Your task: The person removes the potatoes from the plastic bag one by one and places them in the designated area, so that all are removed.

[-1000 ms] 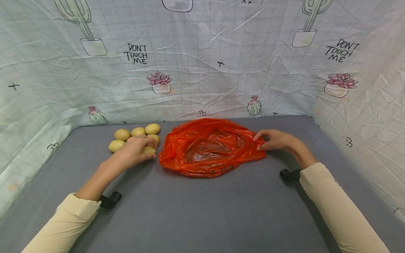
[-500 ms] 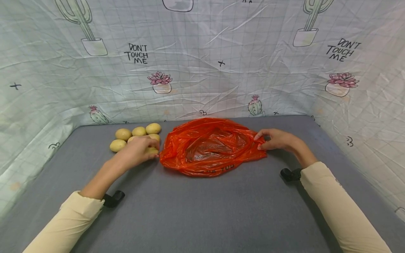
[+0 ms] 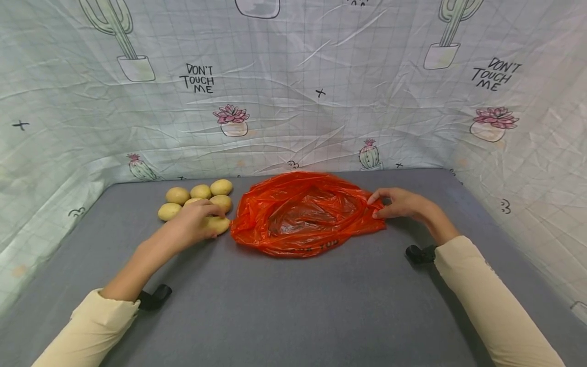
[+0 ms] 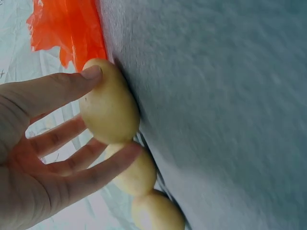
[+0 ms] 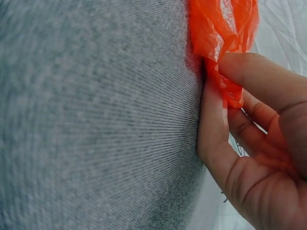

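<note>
A yellow potato (image 3: pixel 220 225) lies on the table just left of the red plastic bag (image 3: pixel 254 214). My left hand (image 3: pixel 193 223) holds that potato from its left side. In the left wrist view, the thumb lies across the top end of the potato (image 4: pixel 112 112), and the other fingers reach behind it, partly hidden. The bag lies spread with its wide mouth facing up. At the bag's right end, my right hand (image 3: pixel 398 202) pinches the gathered plastic between thumb and fingers, which the right wrist view shows closely, with the bag's edge (image 5: pixel 211 33) bunched there.
Several more potatoes (image 3: pixel 178 195) lie in a loose group behind and left of the left hand, one partly covered by it. A grey cloth covers the table (image 3: pixel 293 306). Behind stands a printed fabric backdrop (image 3: pixel 293 117) with cactus drawings.
My left hand first shifted slightly right toward the bag, then drew back left, so more of the potato beside the bag shows. My right hand and the bag stay in place.
</note>
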`<action>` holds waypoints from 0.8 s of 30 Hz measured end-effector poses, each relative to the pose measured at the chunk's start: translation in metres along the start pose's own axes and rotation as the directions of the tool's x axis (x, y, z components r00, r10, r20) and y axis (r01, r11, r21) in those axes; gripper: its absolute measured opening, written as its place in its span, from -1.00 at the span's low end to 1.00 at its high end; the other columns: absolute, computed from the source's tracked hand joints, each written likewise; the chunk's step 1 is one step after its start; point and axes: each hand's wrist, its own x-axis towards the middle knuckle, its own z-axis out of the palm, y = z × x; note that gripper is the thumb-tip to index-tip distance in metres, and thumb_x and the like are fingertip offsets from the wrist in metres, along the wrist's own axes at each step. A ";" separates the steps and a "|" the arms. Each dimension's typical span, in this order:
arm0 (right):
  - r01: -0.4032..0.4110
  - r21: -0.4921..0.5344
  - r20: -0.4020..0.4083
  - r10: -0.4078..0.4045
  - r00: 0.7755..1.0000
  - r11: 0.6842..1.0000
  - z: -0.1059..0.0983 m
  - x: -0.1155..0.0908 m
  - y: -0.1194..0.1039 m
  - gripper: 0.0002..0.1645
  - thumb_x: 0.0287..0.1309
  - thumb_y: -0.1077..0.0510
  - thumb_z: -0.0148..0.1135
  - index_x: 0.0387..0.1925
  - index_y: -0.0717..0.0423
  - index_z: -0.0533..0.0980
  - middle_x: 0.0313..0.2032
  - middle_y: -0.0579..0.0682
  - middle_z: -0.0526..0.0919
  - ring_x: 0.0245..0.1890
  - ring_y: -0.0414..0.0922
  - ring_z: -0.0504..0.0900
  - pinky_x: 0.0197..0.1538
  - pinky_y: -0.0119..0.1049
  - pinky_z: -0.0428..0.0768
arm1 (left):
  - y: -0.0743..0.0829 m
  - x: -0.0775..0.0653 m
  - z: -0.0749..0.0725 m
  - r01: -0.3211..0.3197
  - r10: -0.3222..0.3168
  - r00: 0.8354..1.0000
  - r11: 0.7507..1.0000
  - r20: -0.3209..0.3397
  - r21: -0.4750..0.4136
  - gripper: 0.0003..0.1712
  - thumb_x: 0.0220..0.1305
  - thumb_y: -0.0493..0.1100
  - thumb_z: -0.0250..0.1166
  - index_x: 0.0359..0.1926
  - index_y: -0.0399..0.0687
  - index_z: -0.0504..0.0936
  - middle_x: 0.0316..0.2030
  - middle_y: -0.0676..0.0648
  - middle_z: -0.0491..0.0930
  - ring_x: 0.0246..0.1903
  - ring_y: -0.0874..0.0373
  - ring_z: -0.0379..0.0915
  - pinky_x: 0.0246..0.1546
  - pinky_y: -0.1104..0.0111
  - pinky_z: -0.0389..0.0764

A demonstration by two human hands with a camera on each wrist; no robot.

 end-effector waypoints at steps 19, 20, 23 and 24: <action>-0.024 -0.006 0.001 0.024 1.000 1.000 0.001 0.000 0.000 -0.52 0.26 0.13 0.38 0.15 0.18 0.49 0.30 0.28 0.36 0.20 0.15 0.30 0.18 0.03 0.36 | -0.004 0.002 -0.001 0.089 -0.089 0.996 0.996 0.017 -0.015 -0.58 -0.02 -0.40 0.56 -0.07 -0.29 0.73 -0.08 -0.25 0.69 0.02 -0.23 0.53 0.02 -0.05 0.55; -0.023 -0.010 0.003 0.023 1.000 1.000 0.000 0.000 -0.001 -0.52 0.26 0.13 0.38 0.15 0.19 0.48 0.29 0.28 0.37 0.19 0.15 0.31 0.18 0.04 0.36 | -0.004 0.002 -0.001 0.097 -0.097 0.995 0.995 0.018 -0.018 -0.58 -0.02 -0.40 0.56 -0.06 -0.29 0.73 -0.06 -0.26 0.68 0.03 -0.23 0.52 0.02 -0.05 0.55; -0.023 -0.014 0.003 0.023 1.000 1.000 0.000 0.000 -0.002 -0.50 0.26 0.11 0.38 0.16 0.19 0.48 0.31 0.29 0.35 0.20 0.14 0.29 0.19 0.05 0.35 | -0.005 0.000 -0.001 0.108 -0.108 0.994 0.994 0.014 -0.033 -0.57 0.00 -0.38 0.56 -0.04 -0.30 0.72 -0.04 -0.28 0.65 0.03 -0.23 0.52 0.03 -0.06 0.55; -0.022 -0.020 0.002 0.022 1.000 1.000 0.000 0.000 -0.003 -0.50 0.26 0.11 0.39 0.16 0.19 0.48 0.31 0.29 0.35 0.19 0.14 0.29 0.17 0.04 0.35 | -0.005 -0.002 -0.002 0.108 -0.108 0.994 0.993 0.009 -0.040 -0.57 0.01 -0.38 0.56 -0.04 -0.29 0.71 -0.04 -0.28 0.65 0.02 -0.23 0.53 0.03 -0.06 0.55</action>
